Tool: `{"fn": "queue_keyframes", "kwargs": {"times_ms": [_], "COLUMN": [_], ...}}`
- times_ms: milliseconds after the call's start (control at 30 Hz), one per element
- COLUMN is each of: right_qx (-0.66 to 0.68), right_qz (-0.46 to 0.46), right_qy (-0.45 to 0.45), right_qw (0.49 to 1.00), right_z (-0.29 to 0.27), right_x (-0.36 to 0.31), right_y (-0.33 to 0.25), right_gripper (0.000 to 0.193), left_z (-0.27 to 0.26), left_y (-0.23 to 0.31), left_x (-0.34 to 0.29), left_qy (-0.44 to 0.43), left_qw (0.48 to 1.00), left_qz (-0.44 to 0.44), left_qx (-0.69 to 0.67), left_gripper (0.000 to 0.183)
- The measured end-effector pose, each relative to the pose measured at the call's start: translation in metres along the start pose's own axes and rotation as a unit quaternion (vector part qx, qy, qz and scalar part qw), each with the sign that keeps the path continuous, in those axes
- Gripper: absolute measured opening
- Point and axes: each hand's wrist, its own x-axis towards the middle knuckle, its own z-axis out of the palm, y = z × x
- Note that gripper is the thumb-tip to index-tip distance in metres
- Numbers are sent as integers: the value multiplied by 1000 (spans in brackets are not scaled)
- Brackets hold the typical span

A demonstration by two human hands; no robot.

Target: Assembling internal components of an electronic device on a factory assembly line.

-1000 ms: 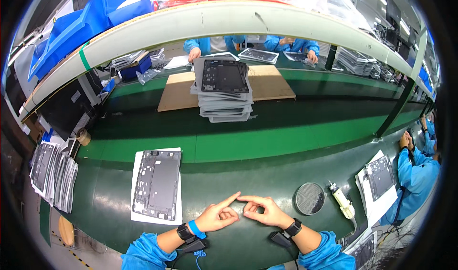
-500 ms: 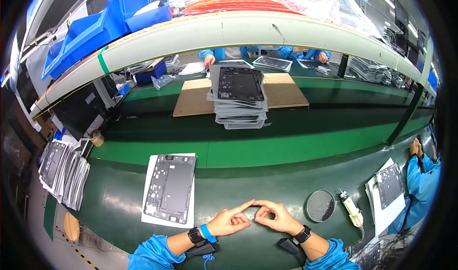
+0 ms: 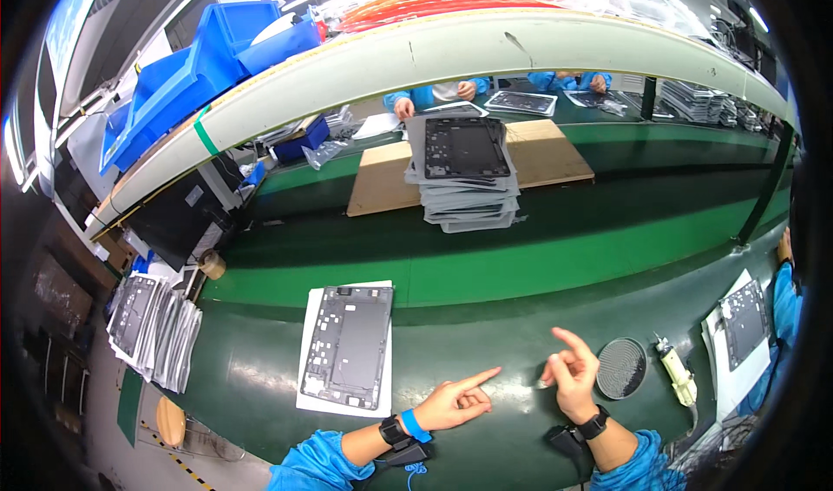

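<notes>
My left hand [image 3: 455, 404] is over the dark green bench, its index finger stretched out and the other fingers curled, with nothing seen in it. To its left a dark grey tablet housing [image 3: 350, 343] lies on a white sheet [image 3: 314, 394]. My right hand [image 3: 573, 376] is raised with its index finger pointing up and left; its lower fingers are partly hidden, and no held thing can be made out. Just right of it sits a round dish [image 3: 622, 369] of small dark parts. Beyond the dish lies a pale electric screwdriver [image 3: 677, 373] with a cord.
A stack of housings and sheets [image 3: 467, 179] stands on a wooden board [image 3: 555, 154] across the green strip. More stacked housings [image 3: 154, 330] are at the left, and another housing [image 3: 744, 322] on paper lies at the right. A shelf [image 3: 451, 53] spans overhead. Co-workers sit beyond and at right.
My hands, fingertips together before, have come apart; the right has risen and moved toward the dish. The whole view has shifted, so the bench things appear further right.
</notes>
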Motion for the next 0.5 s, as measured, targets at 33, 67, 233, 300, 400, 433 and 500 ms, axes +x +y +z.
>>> {"fn": "queue_keyframes", "kwargs": {"times_ms": [33, 67, 233, 300, 400, 433, 500], "right_qx": [3, 30, 52, 84, 150, 208, 213], "right_qz": [-3, 37, 129, 97, 156, 212, 199], "right_qy": [-7, -6, 33, 65, 65, 83, 76], "right_qw": [1000, 999, 990, 990, 974, 951, 954], "right_z": [-5, -1, -2, -4, -8, -9, -11], "right_x": [1, 4, 10, 12, 15, 17, 19], "right_y": [4, 2, 17, 13, 12, 11, 8], "right_gripper": [52, 61, 83, 83, 84, 85, 88], "left_z": [0, -1, 3, 1, 2, 2, 2], "left_y": [-1, -3, -2, -2, -5, -6, -10], "left_x": [-1, -5, -5, -3, -5, -4, -4], "left_qy": [-3, -6, 1, -9, -8, -10, -5], "left_qw": [1000, 1000, 1000, 1000, 1000, 1000, 1000], "left_qz": [-2, -10, 4, 24, 18, 19, 20], "left_qx": [-2, -8, 7, -1, -5, -6, -2], "left_gripper": [66, 65, 67, 67, 67, 67, 66]}}
